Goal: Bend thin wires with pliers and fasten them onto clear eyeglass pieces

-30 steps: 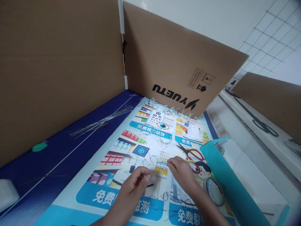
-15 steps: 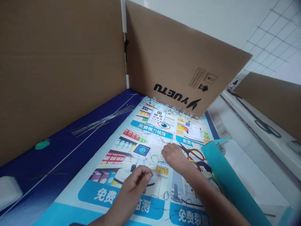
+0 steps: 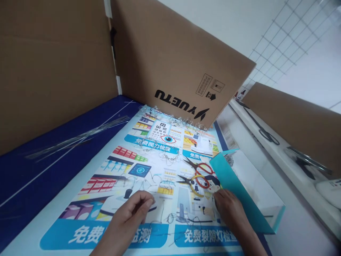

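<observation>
My left hand [image 3: 134, 209] hovers over the printed sheet [image 3: 160, 167] at the lower middle. Its thumb and forefinger are pinched together, and what they hold is too small to make out. My right hand [image 3: 230, 206] is at the sheet's right side, fingers curled at the edge of a dark ring-shaped roll [image 3: 214, 203] that it mostly covers. Just beyond it lie red-handled scissors [image 3: 204, 169] and a yellow-handled cutting tool [image 3: 195, 185], close together. Thin dark wires [image 3: 186, 217] lie loose between my hands, with another curly wire [image 3: 151, 179] farther up.
Many small bent wire pieces [image 3: 183, 122] line the sheet's far edge, below a cardboard wall [image 3: 181, 60]. A bundle of straight wires [image 3: 82, 137] lies on the blue surface at left. At right stands an open turquoise-and-white box [image 3: 237, 188].
My right hand has moved from the sheet's middle toward me and right, to the roll, uncovering the scissors and yellow-handled tool. My left hand keeps its pinch. The view has shifted right.
</observation>
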`<move>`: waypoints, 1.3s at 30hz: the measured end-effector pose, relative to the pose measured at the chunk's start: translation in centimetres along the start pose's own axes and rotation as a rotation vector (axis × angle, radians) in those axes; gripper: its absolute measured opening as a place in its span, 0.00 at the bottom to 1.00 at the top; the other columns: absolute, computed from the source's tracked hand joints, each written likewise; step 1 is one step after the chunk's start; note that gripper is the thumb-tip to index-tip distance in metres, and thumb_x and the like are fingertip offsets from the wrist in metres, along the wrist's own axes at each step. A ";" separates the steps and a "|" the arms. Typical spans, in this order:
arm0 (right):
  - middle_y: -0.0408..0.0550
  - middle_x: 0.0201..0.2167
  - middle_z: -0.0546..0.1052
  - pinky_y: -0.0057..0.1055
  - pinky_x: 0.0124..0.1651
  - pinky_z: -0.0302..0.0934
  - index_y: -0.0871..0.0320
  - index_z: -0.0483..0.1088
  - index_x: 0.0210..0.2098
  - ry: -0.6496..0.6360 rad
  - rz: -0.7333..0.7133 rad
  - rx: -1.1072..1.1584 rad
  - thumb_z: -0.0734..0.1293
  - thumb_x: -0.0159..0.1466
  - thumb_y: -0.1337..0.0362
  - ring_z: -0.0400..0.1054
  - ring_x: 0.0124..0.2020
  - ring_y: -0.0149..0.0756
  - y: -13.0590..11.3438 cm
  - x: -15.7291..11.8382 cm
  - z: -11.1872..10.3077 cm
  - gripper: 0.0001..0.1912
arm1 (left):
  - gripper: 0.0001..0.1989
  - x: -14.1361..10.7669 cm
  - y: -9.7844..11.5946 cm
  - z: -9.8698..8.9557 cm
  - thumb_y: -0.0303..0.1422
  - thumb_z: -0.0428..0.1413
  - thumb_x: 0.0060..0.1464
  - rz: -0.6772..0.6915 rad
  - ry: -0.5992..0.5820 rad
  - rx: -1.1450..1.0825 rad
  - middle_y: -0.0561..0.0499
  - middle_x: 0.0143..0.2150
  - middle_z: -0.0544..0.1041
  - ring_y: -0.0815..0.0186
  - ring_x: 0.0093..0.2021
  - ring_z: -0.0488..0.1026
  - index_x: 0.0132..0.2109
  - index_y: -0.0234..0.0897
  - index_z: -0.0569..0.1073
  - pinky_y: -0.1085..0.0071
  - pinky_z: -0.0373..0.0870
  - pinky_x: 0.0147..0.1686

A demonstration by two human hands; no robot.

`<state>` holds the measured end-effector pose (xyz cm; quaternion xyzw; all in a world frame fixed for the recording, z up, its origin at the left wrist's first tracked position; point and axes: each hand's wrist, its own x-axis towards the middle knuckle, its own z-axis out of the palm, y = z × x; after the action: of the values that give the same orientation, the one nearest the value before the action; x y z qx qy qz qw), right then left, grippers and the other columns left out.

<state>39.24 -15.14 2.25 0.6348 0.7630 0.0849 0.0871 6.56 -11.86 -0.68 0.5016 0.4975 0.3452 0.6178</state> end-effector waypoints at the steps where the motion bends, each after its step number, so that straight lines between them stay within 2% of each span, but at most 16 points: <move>1: 0.49 0.30 0.71 0.31 0.36 0.53 0.56 0.68 0.30 -0.015 0.015 -0.002 0.57 0.61 0.70 0.63 0.35 0.37 0.0 -0.1 0.0 0.10 | 0.13 0.0 0.0 0.0 0.44 0.48 0.53 0.002 0.004 0.001 0.57 0.22 0.59 0.70 0.23 0.56 0.34 0.39 0.67 0.78 0.55 0.22; 3: 0.49 0.31 0.71 0.31 0.37 0.53 0.56 0.69 0.32 -0.026 0.012 0.007 0.57 0.61 0.70 0.64 0.36 0.37 -0.2 0.1 -0.5 0.09 | 0.14 0.0 0.1 0.1 0.45 0.49 0.53 0.006 0.035 0.000 0.57 0.22 0.60 0.70 0.22 0.56 0.33 0.39 0.67 0.78 0.55 0.22; 6: 0.50 0.33 0.72 0.30 0.39 0.53 0.57 0.69 0.34 0.005 -0.040 0.041 0.56 0.63 0.70 0.63 0.37 0.37 -1.1 2.0 -1.6 0.11 | 0.14 -0.2 0.5 0.1 0.46 0.49 0.51 0.003 0.078 0.013 0.57 0.22 0.60 0.69 0.22 0.56 0.33 0.39 0.68 0.77 0.56 0.22; 8: 0.51 0.32 0.72 0.30 0.41 0.53 0.58 0.69 0.33 0.020 -0.068 0.071 0.54 0.64 0.69 0.63 0.37 0.36 -2.1 4.0 -2.2 0.13 | 0.15 -0.2 0.7 0.0 0.46 0.49 0.51 -0.005 0.043 0.037 0.56 0.22 0.61 0.69 0.23 0.57 0.33 0.39 0.69 0.77 0.56 0.22; 10: 0.51 0.31 0.72 0.30 0.42 0.53 0.59 0.69 0.32 -0.023 -0.123 0.098 0.55 0.64 0.68 0.63 0.37 0.36 -3.2 6.5 -2.4 0.13 | 0.15 -0.3 0.8 0.0 0.46 0.49 0.51 -0.010 0.013 0.051 0.56 0.22 0.60 0.69 0.23 0.57 0.33 0.39 0.69 0.77 0.57 0.22; 13: 0.51 0.35 0.71 0.30 0.44 0.52 0.58 0.69 0.33 -0.035 -0.142 0.116 0.56 0.63 0.66 0.62 0.41 0.36 -4.1 9.9 -2.1 0.11 | 0.15 -0.1 0.5 0.0 0.47 0.49 0.51 -0.007 0.043 0.043 0.56 0.21 0.59 0.69 0.22 0.56 0.32 0.39 0.69 0.77 0.56 0.22; 15: 0.51 0.35 0.71 0.30 0.46 0.52 0.59 0.70 0.33 -0.055 -0.144 0.126 0.57 0.62 0.64 0.62 0.42 0.37 -3.8 11.2 -1.7 0.10 | 0.15 0.0 0.2 -0.1 0.47 0.49 0.51 -0.010 0.046 0.044 0.57 0.22 0.59 0.69 0.23 0.56 0.32 0.40 0.69 0.77 0.57 0.23; 18: 0.52 0.36 0.71 0.30 0.47 0.51 0.59 0.70 0.34 -0.094 -0.128 0.142 0.58 0.61 0.65 0.62 0.43 0.37 -2.5 11.0 -1.2 0.10 | 0.16 0.2 -0.1 -0.2 0.47 0.48 0.51 -0.020 0.008 0.057 0.56 0.23 0.61 0.68 0.24 0.57 0.34 0.40 0.69 0.77 0.58 0.23; 21: 0.50 0.44 0.69 0.30 0.49 0.51 0.56 0.66 0.47 -0.116 -0.085 0.160 0.60 0.58 0.66 0.60 0.47 0.37 -1.2 9.3 -0.5 0.17 | 0.15 0.2 -0.1 -0.4 0.47 0.49 0.51 -0.016 -0.023 0.062 0.55 0.23 0.62 0.68 0.24 0.58 0.33 0.40 0.69 0.77 0.58 0.24; 22: 0.49 0.45 0.69 0.29 0.48 0.51 0.55 0.65 0.48 -0.124 -0.066 0.165 0.61 0.57 0.67 0.60 0.47 0.37 -0.8 8.8 -0.3 0.19 | 0.15 0.2 -0.1 -0.4 0.47 0.49 0.51 -0.014 -0.030 0.065 0.55 0.23 0.62 0.68 0.24 0.58 0.33 0.40 0.69 0.77 0.59 0.24; 27: 0.48 0.35 0.71 0.26 0.41 0.52 0.58 0.67 0.34 -0.149 0.035 0.192 0.59 0.57 0.69 0.63 0.40 0.34 -0.1 7.9 0.8 0.07 | 0.16 0.2 0.1 0.0 0.47 0.48 0.50 0.004 -0.024 0.077 0.55 0.23 0.62 0.68 0.24 0.58 0.32 0.40 0.68 0.76 0.59 0.24; 29: 0.46 0.32 0.72 0.25 0.37 0.52 0.58 0.67 0.33 -0.153 0.059 0.212 0.56 0.61 0.66 0.64 0.36 0.32 0.2 8.1 0.6 0.08 | 0.16 0.2 0.0 0.1 0.48 0.49 0.50 0.013 0.008 0.059 0.56 0.23 0.61 0.68 0.23 0.57 0.31 0.40 0.68 0.76 0.58 0.24; 32: 0.45 0.32 0.72 0.24 0.34 0.52 0.57 0.67 0.34 -0.155 0.084 0.235 0.53 0.64 0.60 0.65 0.34 0.31 0.5 8.1 -0.1 0.13 | 0.16 0.3 -0.2 0.2 0.48 0.49 0.50 0.012 0.035 0.038 0.56 0.23 0.61 0.69 0.23 0.56 0.31 0.39 0.68 0.77 0.57 0.23; 34: 0.47 0.36 0.72 0.25 0.36 0.52 0.56 0.67 0.37 -0.156 0.092 0.240 0.56 0.62 0.58 0.64 0.38 0.33 0.4 8.0 -0.4 0.12 | 0.16 0.4 -0.4 0.1 0.47 0.49 0.50 0.010 -0.002 0.049 0.55 0.24 0.61 0.69 0.23 0.56 0.31 0.39 0.68 0.76 0.57 0.23; 37: 0.51 0.42 0.70 0.28 0.42 0.52 0.58 0.65 0.44 -0.154 0.107 0.245 0.62 0.57 0.59 0.62 0.45 0.39 -0.6 8.1 -0.1 0.16 | 0.15 0.5 -0.4 -0.2 0.46 0.48 0.52 0.007 -0.062 0.077 0.55 0.24 0.62 0.69 0.24 0.57 0.32 0.39 0.68 0.76 0.58 0.24; 39: 0.53 0.43 0.70 0.30 0.43 0.52 0.59 0.65 0.43 -0.158 0.132 0.253 0.62 0.55 0.62 0.61 0.46 0.41 -1.4 8.5 0.4 0.16 | 0.15 0.5 -0.4 -0.2 0.46 0.47 0.53 0.009 -0.076 0.090 0.55 0.24 0.61 0.68 0.24 0.57 0.32 0.39 0.68 0.76 0.58 0.24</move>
<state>36.52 -7.03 1.37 0.6942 0.7150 -0.0565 0.0605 6.41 -11.47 -1.17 0.5438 0.4867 0.3057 0.6115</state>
